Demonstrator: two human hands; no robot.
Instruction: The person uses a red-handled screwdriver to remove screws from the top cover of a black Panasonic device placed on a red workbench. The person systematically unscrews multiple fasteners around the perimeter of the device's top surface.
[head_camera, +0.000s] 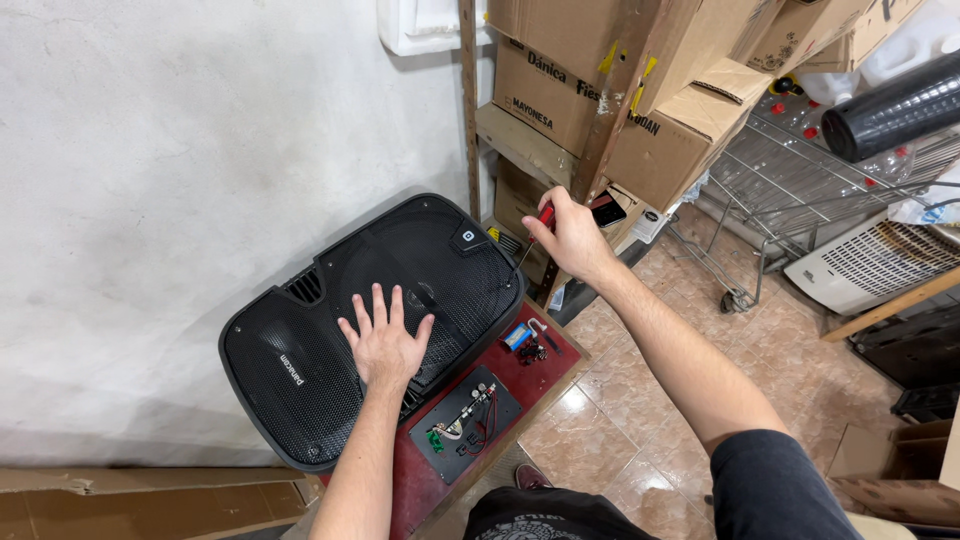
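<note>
Black speaker (330, 330) under left hand (385, 345), right hand (572, 238) gripping screwdriver (538, 228), cardboard boxes (600, 90) behind

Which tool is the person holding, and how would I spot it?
Start at the big black speaker lying on the red table. At its upper right corner the right hand grips a screwdriver. Its red handle and thin metal shaft set it apart from the black grille and brown boxes behind.
</note>
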